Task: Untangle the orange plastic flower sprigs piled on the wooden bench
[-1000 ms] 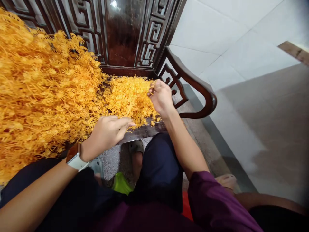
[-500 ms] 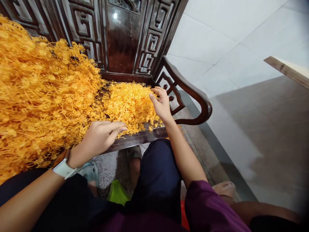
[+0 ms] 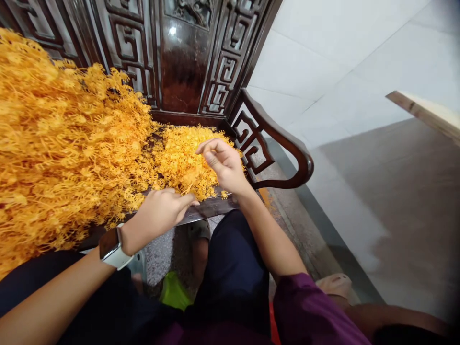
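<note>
From where I stand, a great heap of orange-yellow, flower-like pieces (image 3: 72, 153) fills the left of the dark carved bench (image 3: 204, 209), easily the larger share. Next comes the left hand (image 3: 163, 211), a watch (image 3: 113, 247) on its wrist, thumb and fingers drawn together by the bench's front edge; whether they pinch anything, I can't tell. Beyond it lies a lower pile of similar pieces (image 3: 179, 155), with the right hand (image 3: 224, 165) loosely curled over it, its grip unclear, near the armrest (image 3: 283, 139). Plenty remains heaped; how much is already handled, I can't judge
</note>
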Demonstrator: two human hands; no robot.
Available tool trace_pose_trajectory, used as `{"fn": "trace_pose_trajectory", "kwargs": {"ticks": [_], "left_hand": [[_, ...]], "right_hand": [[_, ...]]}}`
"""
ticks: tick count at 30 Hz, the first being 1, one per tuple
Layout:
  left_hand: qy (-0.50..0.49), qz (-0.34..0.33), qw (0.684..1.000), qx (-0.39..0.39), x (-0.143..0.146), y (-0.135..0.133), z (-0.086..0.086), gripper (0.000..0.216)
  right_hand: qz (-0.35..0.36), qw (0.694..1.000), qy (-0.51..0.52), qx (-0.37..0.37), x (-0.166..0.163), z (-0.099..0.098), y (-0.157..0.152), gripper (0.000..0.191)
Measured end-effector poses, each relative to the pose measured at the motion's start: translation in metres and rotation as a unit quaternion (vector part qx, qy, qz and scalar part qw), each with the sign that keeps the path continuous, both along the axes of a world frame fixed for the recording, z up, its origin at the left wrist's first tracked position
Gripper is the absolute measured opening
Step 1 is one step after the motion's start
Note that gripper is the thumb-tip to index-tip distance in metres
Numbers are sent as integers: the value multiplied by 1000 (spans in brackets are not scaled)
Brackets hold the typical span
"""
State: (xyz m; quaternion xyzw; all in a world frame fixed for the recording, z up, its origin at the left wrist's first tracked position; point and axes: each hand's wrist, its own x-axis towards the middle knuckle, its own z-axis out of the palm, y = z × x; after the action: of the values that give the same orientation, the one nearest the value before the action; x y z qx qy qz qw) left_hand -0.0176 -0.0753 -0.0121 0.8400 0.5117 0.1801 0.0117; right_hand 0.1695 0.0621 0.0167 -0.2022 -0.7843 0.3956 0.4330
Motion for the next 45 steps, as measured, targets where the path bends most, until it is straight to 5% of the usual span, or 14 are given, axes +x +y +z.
{"fn": "trace_pose_trajectory", "kwargs": {"ticks": [4, 9, 12, 16, 20, 27, 32, 36, 40, 42, 45], "left_hand": [[-49, 17, 998, 45, -1, 1, -1, 27], [14, 11, 997, 75, -1, 4, 6, 21], [52, -2, 995, 81, 2, 6, 9, 16], [34, 11, 997, 64, 2, 10, 9, 17], [-73, 46, 992, 95, -10, 20, 12, 27], [-156, 102, 975, 119, -42, 39, 33, 26], [-359, 249, 881, 184, -94, 52, 37, 30], [-571, 166, 797, 105, -91, 48, 42, 33], [-710, 75, 701, -3, -62, 45, 48, 31], [-728, 48, 682, -55, -53, 48, 49, 35], [-717, 41, 689, -98, -48, 52, 44, 45]], "right_hand": [[-51, 988, 114, -90, 11, -2, 12, 31], [-23, 996, -53, 62, 14, 10, -10, 39], [0, 984, -132, 120, 11, 12, -16, 22], [-13, 998, 24, -53, 14, 5, -2, 21], [43, 961, 117, -246, 21, 0, 7, 39], [112, 964, 111, -212, 20, 11, -5, 52], [70, 964, 244, -81, 47, 32, -12, 57], [-67, 970, 176, -152, 45, 10, 11, 28], [-185, 961, -23, -202, 28, -29, 42, 80], [-190, 962, -76, -182, 23, -36, 41, 76], [-78, 983, -92, -140, 15, -28, 18, 57]]}}
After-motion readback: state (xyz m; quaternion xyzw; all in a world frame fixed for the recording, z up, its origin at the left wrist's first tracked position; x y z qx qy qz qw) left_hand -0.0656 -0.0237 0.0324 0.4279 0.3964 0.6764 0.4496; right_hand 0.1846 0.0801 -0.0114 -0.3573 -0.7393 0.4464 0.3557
